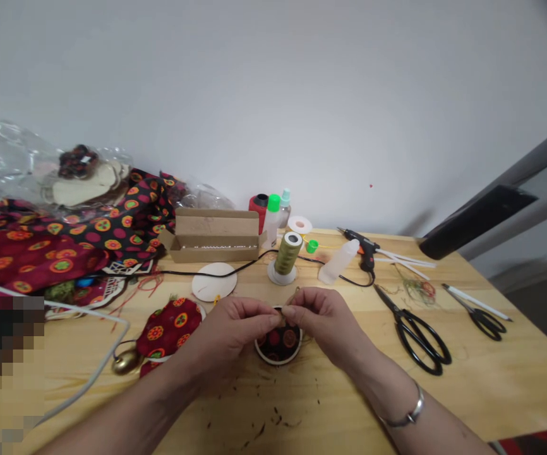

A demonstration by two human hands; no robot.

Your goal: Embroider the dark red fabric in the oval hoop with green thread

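My left hand (235, 325) and my right hand (323, 319) meet at the middle of the wooden table (491, 379), fingertips pinched together over a small round disc covered in dark patterned fabric (279, 344). Both hands are closed on the disc's upper edge. The disc rests on or just above the tabletop. An olive thread spool (287, 253) stands upright right behind my hands. A silver bracelet (408, 414) sits on my right wrist.
Large black scissors (415, 332), smaller scissors (479, 316), a glue gun (363, 246) and a fallen white bottle (337, 262) lie at right. An open cardboard box (214, 237), bottles and a round wooden disc (214, 281) sit behind. Red patterned fabric (41, 253) piles at left; a fabric-covered piece (172, 325) lies nearby.
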